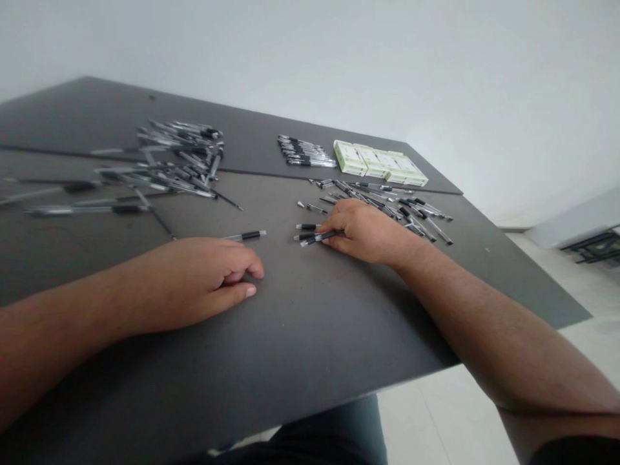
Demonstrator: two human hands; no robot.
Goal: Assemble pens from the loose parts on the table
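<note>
My left hand [220, 274] rests on the grey table with its fingers loosely curved; thumb and forefinger are apart and nothing is between them. Just beyond it lies a clear pen [250, 235] with a black grip, partly hidden by the hand. My right hand [361, 229] is closed on a pen [320, 237] with a black grip, pinched at the fingertips. Two more black-gripped pens [306, 227] poke out beside those fingers; whether they are held too, I cannot tell. Behind the right hand, pen parts [416, 210] lie scattered.
A large heap of pens [181, 158] spreads over the table's left side. Farther back, a neat row of pens [307, 152] lies beside pale green boxes [380, 163]. A seam [256, 173] crosses the grey table [290, 349], and a white wall stands behind.
</note>
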